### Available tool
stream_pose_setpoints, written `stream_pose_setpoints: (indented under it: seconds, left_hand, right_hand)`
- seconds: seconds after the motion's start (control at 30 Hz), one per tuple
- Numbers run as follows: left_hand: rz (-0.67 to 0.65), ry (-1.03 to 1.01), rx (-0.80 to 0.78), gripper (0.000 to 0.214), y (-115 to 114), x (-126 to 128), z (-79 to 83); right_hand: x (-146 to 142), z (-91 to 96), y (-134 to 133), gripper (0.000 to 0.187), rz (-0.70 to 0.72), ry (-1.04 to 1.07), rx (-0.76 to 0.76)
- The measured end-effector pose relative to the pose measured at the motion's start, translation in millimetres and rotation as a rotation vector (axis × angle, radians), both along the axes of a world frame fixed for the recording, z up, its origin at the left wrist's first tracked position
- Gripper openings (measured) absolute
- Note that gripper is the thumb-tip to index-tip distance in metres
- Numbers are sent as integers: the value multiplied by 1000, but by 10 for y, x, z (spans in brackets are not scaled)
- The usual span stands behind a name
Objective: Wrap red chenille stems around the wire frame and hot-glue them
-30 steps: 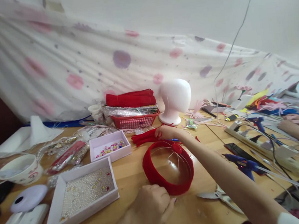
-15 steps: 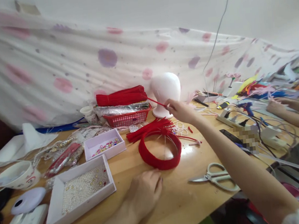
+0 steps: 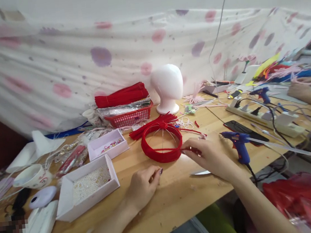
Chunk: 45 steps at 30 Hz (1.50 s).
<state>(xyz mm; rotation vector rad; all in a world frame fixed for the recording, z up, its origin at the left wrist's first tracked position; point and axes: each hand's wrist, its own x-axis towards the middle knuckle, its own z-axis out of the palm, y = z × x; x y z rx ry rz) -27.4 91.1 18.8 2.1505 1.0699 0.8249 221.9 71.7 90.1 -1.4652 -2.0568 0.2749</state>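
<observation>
My right hand [image 3: 208, 155] pinches one end of a thin red pipe cleaner [image 3: 161, 150], which runs leftward at the near side of a red fuzzy headband [image 3: 155, 155]. Thin wires cross the ring's inside, and a red knot sits at its far edge. My left hand [image 3: 142, 188] rests on the table in front of the ring, its fingers curled together and nothing visible in them. Red pipe cleaners [image 3: 143, 130] lie in a bunch behind the ring. The scissors' blade [image 3: 201, 172] pokes out beside my right hand, their handles hidden beneath it.
On the left are a bead box [image 3: 90, 184], a smaller gem box [image 3: 108, 143] and a paper cup [image 3: 32, 177]. Behind stand a red basket [image 3: 129, 116] and a white foam head [image 3: 168, 87]. A glue gun [image 3: 239, 144] and power strip [image 3: 267, 119] lie right, near another person's hand [image 3: 300, 92].
My right hand has come from the basket's side down to the ring's right edge, bringing the red pipe cleaner along. My left hand's fingers have curled more. The view has shifted; a nearer glue gun shows.
</observation>
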Motion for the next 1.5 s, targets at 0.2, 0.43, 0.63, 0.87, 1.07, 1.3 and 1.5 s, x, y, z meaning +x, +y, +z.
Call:
stream_pose_setpoints:
  seconds: [0.2,0.43,0.63,0.87,1.07,1.3,1.5]
  left_hand:
    - [-10,-600,-682,64,-20,151,-20]
    - [40,-992,-1073,43,50,154,83]
    - [-126,-1047,-1195,49,99,129,182]
    - [-66,-1148,-1188,50,189,5,408]
    - [172,-1196,-978,34,287,-45,489]
    - [31,-851,-879,39,133,74,308]
    - [-6,-669,-729,35,-13,190,301]
  right_hand:
    - [63,-154,-209,23,135,60,-41]
    - [63,-124,-241,10,105,107,-183]
    - [-82,-19,-326,18,265,182,-288]
    - [59,-11,-384,26,421,179,-323]
    - [434,-33,-379,30,296,98,-325]
    - [274,-46,-354,33,146,241,-316]
    - [-122,-27,-323,17,231,224,-324]
